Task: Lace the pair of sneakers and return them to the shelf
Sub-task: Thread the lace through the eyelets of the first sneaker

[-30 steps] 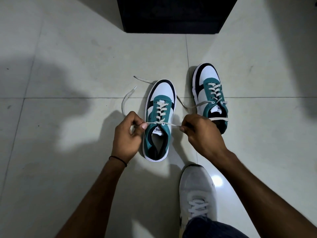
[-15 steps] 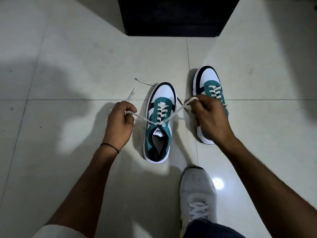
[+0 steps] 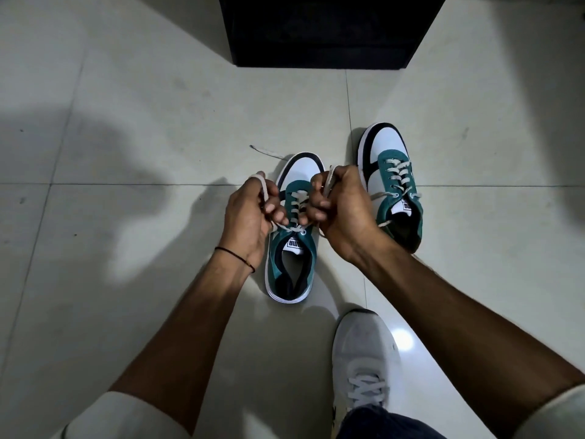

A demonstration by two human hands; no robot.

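Pale floor tiles carry a teal-and-white sneaker, heel toward the person. Both hands meet over its tongue: the left hand curls round one end of its lace, and the right hand fists round the other. The partner sneaker stands just right of it, a black shelf unit well beyond it, and a worn white shoe nearer than it

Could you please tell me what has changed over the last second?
The left hand and right hand, which had pulled the lace ends apart sideways, came inward and now sit close together above the near sneaker, lace looped round the fingers. Each hand kept its grip on its lace end. Both that sneaker and the far sneaker stayed put on the floor.
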